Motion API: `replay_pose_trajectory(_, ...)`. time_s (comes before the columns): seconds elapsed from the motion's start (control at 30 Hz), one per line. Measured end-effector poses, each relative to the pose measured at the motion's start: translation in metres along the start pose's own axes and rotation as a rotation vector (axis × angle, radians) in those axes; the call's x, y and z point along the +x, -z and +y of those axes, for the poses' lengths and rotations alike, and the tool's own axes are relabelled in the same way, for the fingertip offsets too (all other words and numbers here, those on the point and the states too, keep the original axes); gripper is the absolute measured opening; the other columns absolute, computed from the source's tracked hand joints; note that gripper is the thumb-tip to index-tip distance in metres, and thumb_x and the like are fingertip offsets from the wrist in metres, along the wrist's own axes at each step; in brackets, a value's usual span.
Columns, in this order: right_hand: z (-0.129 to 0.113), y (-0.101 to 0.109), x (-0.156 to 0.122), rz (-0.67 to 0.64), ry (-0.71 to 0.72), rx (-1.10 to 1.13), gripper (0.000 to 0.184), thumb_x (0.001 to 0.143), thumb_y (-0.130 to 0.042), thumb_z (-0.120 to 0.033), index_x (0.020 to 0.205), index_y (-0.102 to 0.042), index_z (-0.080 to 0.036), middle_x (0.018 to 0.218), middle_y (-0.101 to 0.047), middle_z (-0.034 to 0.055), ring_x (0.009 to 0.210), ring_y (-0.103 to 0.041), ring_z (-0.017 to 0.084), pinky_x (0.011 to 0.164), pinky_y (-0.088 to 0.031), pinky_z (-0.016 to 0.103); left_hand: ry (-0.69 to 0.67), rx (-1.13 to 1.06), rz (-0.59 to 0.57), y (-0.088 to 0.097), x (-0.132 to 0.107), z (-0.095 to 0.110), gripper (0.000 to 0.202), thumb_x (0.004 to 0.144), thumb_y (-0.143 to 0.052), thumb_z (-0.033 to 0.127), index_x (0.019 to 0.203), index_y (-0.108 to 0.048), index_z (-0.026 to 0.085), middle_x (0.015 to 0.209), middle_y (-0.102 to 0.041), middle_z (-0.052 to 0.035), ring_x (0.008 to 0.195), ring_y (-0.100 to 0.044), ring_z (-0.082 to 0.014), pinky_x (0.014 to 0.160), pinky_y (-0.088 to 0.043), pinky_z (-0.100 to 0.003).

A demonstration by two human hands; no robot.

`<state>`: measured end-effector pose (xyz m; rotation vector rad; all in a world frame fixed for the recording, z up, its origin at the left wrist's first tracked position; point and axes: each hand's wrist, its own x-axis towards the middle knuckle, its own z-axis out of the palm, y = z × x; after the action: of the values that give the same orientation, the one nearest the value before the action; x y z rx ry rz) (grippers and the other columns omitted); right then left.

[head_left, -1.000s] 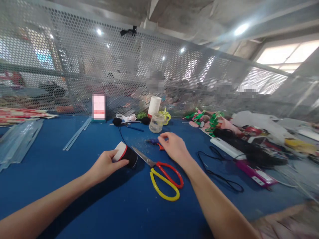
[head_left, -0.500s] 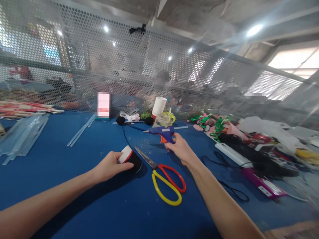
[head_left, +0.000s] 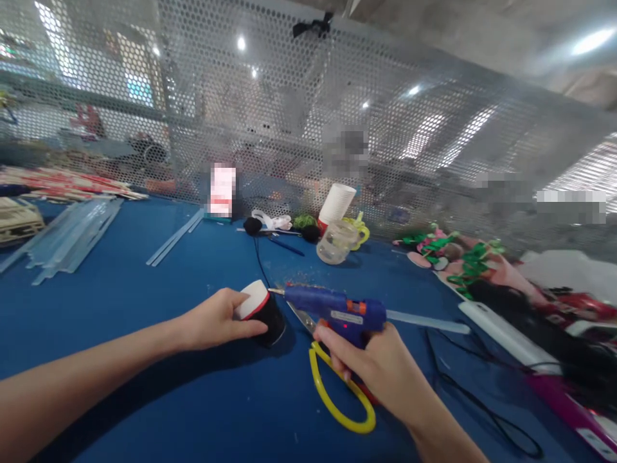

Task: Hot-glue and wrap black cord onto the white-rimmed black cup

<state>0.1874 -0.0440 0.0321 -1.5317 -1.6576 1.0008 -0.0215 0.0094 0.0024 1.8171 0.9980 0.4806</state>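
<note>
- Blue counter (head_left: 216, 405), bearing everything below
- Scissors (head_left: 315, 379) near the middle, partly hidden
- Leftward, a spread of translucent sticks (head_left: 80, 235)
- Toward the back, a clear jar (head_left: 334, 244) and a blue pen-like stick (head_left: 288, 246)
- Rightward, a looped black cord (head_left: 499, 418)

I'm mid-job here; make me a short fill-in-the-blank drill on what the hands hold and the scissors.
The right hand grips a blue ____.
The left hand holds a cup with a ____ stripe between its white and black parts.
The scissors have one handle loop in plain view, coloured ____.
Missing words: glue gun; red; yellow.
</note>
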Motion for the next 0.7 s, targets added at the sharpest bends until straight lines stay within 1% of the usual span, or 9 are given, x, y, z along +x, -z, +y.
replay_pose_trajectory(0.07, 0.001, -0.002, -0.001, 0.016, 0.055, -0.110, 0.023, 0.071, -0.050, -0.037, 0.061, -0.055, -0.017, 0.040, -0.048, -0.0025, 0.037, -0.046, 0.011, 0.038, -0.040, 0.023, 0.000, 0.009, -0.025, 0.001, 0.000, 0.000, 0.025, 0.070, -0.052, 0.035, 0.069, -0.053, 0.010, 0.054, -0.037, 0.0048, 0.048, -0.031, -0.0072, 0.043, -0.025, -0.017)
replay_pose_trajectory(0.17, 0.004, -0.006, -0.002, 0.053, 0.183, -0.296, 0.021, 0.071, -0.048, -0.035, 0.068, -0.059, -0.018, 0.054, -0.059, 0.0030, 0.051, -0.056, 0.017, 0.052, -0.046, 0.029, -0.002, 0.021, -0.021, 0.001, 0.001, -0.001, 0.024, 0.071, -0.051, 0.034, 0.064, -0.049, 0.011, 0.051, -0.033, 0.0059, 0.046, -0.027, -0.0062, 0.040, -0.022, -0.017)
replay_pose_trajectory(0.27, 0.011, -0.010, -0.002, 0.111, 0.257, -0.445, 0.025, 0.071, -0.046, -0.036, 0.074, -0.062, -0.017, 0.072, -0.065, 0.0084, 0.069, -0.059, 0.024, 0.065, -0.046, 0.037, -0.031, 0.024, -0.016, 0.000, 0.002, -0.001, 0.023, 0.072, -0.050, 0.033, 0.074, -0.052, 0.011, 0.055, -0.039, 0.0051, 0.047, -0.032, -0.0070, 0.042, -0.027, -0.016)
replay_pose_trajectory(0.33, 0.015, -0.012, -0.001, 0.119, 0.269, -0.503, 0.028, 0.071, -0.046, -0.037, 0.078, -0.063, -0.017, 0.078, -0.065, 0.0100, 0.076, -0.059, 0.027, 0.070, -0.045, 0.040, -0.054, 0.036, -0.013, 0.000, 0.003, 0.000, 0.025, 0.072, -0.050, 0.033, 0.082, -0.053, 0.011, 0.059, -0.044, 0.0035, 0.051, -0.037, -0.0082, 0.045, -0.031, -0.017)
replay_pose_trajectory(0.43, 0.020, -0.012, 0.000, 0.103, 0.269, -0.541, 0.029, 0.071, -0.046, -0.036, 0.081, -0.064, -0.017, 0.082, -0.065, 0.0109, 0.083, -0.058, 0.029, 0.074, -0.043, 0.042, -0.070, 0.075, -0.002, 0.001, 0.003, 0.001, 0.026, 0.072, -0.050, 0.033, 0.085, -0.053, 0.010, 0.062, -0.048, 0.0022, 0.053, -0.039, -0.0091, 0.047, -0.033, -0.018)
replay_pose_trajectory(0.6, 0.018, -0.013, 0.000, 0.084, 0.263, -0.570, 0.026, 0.072, -0.046, -0.036, 0.077, -0.065, -0.020, 0.082, -0.065, 0.0110, 0.083, -0.057, 0.029, 0.077, -0.041, 0.044, -0.086, 0.097, 0.018, 0.000, 0.002, 0.002, 0.026, 0.072, -0.050, 0.031, 0.086, -0.053, 0.010, 0.064, -0.051, 0.0017, 0.054, -0.041, -0.0092, 0.047, -0.033, -0.018)
replay_pose_trajectory(0.7, 0.014, -0.013, -0.002, 0.082, 0.233, -0.555, 0.025, 0.071, -0.046, -0.037, 0.073, -0.065, -0.021, 0.082, -0.065, 0.0107, 0.082, -0.058, 0.029, 0.074, -0.043, 0.043, -0.095, 0.111, 0.020, 0.000, 0.001, 0.003, 0.025, 0.073, -0.049, 0.030, 0.087, -0.053, 0.010, 0.066, -0.053, 0.0011, 0.055, -0.043, -0.0099, 0.049, -0.035, -0.018)
